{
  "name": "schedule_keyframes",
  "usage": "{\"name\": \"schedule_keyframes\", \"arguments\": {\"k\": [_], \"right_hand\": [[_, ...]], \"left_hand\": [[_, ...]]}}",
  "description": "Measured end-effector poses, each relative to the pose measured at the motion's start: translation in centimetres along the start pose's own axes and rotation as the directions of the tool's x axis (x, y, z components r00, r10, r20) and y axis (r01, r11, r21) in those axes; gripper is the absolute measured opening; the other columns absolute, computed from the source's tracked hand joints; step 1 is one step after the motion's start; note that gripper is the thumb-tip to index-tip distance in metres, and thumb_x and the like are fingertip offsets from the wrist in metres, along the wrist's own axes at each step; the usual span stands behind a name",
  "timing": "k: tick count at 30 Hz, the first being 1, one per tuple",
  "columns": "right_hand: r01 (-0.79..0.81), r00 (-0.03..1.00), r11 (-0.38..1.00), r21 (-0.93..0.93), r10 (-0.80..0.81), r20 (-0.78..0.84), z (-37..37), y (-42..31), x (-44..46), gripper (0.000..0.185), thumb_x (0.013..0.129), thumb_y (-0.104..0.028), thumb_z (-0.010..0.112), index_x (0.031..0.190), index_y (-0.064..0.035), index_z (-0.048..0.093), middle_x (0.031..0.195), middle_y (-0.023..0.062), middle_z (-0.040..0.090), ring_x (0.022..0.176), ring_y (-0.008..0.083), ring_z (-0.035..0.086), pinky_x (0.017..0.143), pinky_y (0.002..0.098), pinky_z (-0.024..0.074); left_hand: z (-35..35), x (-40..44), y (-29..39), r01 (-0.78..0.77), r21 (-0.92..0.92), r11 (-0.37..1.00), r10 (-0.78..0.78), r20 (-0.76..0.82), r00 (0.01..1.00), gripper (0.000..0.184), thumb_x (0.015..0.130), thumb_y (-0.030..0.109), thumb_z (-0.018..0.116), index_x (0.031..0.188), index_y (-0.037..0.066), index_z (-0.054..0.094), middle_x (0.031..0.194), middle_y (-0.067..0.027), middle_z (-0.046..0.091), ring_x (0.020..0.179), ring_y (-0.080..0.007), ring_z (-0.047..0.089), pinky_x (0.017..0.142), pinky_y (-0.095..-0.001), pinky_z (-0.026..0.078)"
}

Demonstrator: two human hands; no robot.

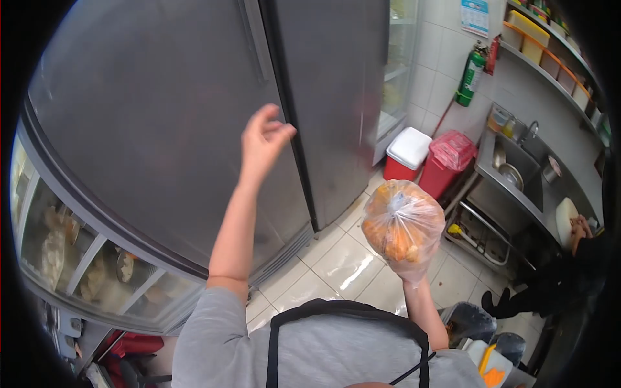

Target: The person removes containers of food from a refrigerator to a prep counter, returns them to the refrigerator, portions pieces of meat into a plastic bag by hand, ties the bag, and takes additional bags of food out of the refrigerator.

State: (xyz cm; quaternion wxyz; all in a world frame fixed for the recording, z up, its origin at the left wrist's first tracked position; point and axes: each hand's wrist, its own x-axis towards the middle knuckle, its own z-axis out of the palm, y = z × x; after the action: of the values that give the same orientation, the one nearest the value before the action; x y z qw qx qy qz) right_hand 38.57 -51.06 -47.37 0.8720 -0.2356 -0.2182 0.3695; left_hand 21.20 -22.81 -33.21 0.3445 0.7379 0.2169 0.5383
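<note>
My left hand point(264, 139) is raised in front of the grey fridge door point(162, 129), its fingers curled but apart, with nothing between them. Right of it runs the dark gap beside the door's long handle point(254, 39). On the other side, a clear plastic bag point(402, 226) full of orange pieces is held up over the tiled floor. My right hand is mostly hidden beneath and behind this bag; only the wrist and forearm show below it.
A red bin with a white lid point(409, 149) and a red bin point(446, 158) stand beyond the bag. At the right are a steel sink point(521, 161) and a person in dark clothes point(550, 278). A glass-door fridge point(97, 258) is at the left.
</note>
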Motion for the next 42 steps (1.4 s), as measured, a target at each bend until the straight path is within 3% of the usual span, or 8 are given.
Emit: {"name": "schedule_keyframes", "arguments": {"k": [9,19,26,31,32,33,40,42], "right_hand": [[0.152,0.986,0.958,-0.242,-0.128,0.111,-0.6,-1.0,11.6,0.044,0.087,-0.031,0.054,0.121,-0.0026,0.046,0.114,0.0108,0.054,0.101,0.0236,0.056,0.089,0.0378,0.0481],[-0.370,0.892,0.924,0.099,0.323,0.317,-5.9,-1.7,25.9,0.049,0.091,-0.039,0.043,0.123,-0.0013,0.043,0.117,0.0113,0.052,0.103,0.0227,0.055,0.087,0.0378,0.0499],[-0.388,0.788,0.914,-0.120,0.396,0.471,-6.2,4.5,35.4,0.057,0.088,-0.046,0.044,0.122,-0.0001,0.045,0.117,0.0141,0.053,0.104,0.0268,0.056,0.082,0.0389,0.0529],[-0.019,0.670,0.923,-0.384,0.297,0.680,-4.0,7.3,36.8,0.063,0.089,-0.054,0.039,0.129,-0.0053,0.039,0.126,0.0128,0.047,0.111,0.0273,0.051,0.088,0.0425,0.0493],[-0.533,0.613,0.834,-0.144,0.498,0.614,-3.7,7.3,36.5,0.067,0.087,-0.059,0.036,0.132,-0.0088,0.036,0.130,0.0115,0.043,0.116,0.0280,0.046,0.093,0.0452,0.0447],[-0.874,0.443,0.470,0.126,0.661,0.606,-2.9,8.3,36.2,0.072,0.086,-0.064,0.033,0.136,-0.0124,0.032,0.135,0.0101,0.038,0.121,0.0286,0.042,0.097,0.0478,0.0402],[-0.933,0.256,0.359,-0.026,0.713,0.652,-2.1,10.4,34.2,0.070,0.086,-0.063,0.034,0.135,-0.0131,0.034,0.136,0.0091,0.038,0.123,0.0283,0.040,0.101,0.0474,0.0358],[-0.939,0.246,0.343,-0.023,0.717,0.653,-0.6,10.5,33.4,0.068,0.086,-0.059,0.036,0.134,-0.0113,0.035,0.135,0.0103,0.039,0.122,0.0284,0.042,0.100,0.0469,0.0373]], "left_hand": [[0.7,15.9,-5.5,-0.081,0.633,0.770,0.330,-0.287,0.899,0.032,0.074,0.012,0.068,0.098,0.000,0.053,0.085,-0.0127,0.058,0.071,-0.0247,0.060,0.065,-0.0349,0.048],[5.0,12.3,-0.7,0.207,0.702,0.682,0.286,-0.516,0.807,0.023,0.065,0.010,0.060,0.070,0.002,0.039,0.058,-0.0094,0.041,0.052,-0.0223,0.043,0.052,-0.0340,0.037],[4.3,-8.9,11.9,0.031,0.400,0.916,0.240,-0.608,0.757,0.050,0.067,0.004,0.061,0.115,-0.004,0.048,0.106,-0.0101,0.057,0.097,-0.0195,0.056,0.086,-0.0310,0.043],[2.5,-21.6,24.0,0.011,0.396,0.918,0.386,-0.901,0.198,0.044,0.094,0.031,0.044,0.127,0.002,0.042,0.119,-0.0072,0.053,0.108,-0.0201,0.053,0.089,-0.0317,0.045],[2.9,-21.0,25.9,0.068,0.439,0.896,0.436,-0.898,0.049,0.043,0.095,0.032,0.041,0.128,0.003,0.042,0.120,-0.0056,0.052,0.106,-0.0183,0.053,0.086,-0.0295,0.046],[-1.0,-25.0,27.4,0.132,0.413,0.901,0.416,-0.910,0.009,0.044,0.095,0.033,0.042,0.128,0.003,0.041,0.121,-0.0066,0.052,0.106,-0.0188,0.053,0.087,-0.0283,0.046],[-11.7,-35.2,32.6,0.203,0.417,0.886,0.444,-0.890,-0.107,0.045,0.096,0.033,0.039,0.128,0.002,0.041,0.124,-0.0093,0.049,0.109,-0.0211,0.051,0.092,-0.0280,0.043],[-5.3,-27.9,30.1,0.741,0.572,0.352,0.912,-0.387,-0.134,0.047,0.097,0.033,0.036,0.128,-0.002,0.039,0.128,-0.0129,0.045,0.112,-0.0230,0.049,0.095,-0.0339,0.040]]}}
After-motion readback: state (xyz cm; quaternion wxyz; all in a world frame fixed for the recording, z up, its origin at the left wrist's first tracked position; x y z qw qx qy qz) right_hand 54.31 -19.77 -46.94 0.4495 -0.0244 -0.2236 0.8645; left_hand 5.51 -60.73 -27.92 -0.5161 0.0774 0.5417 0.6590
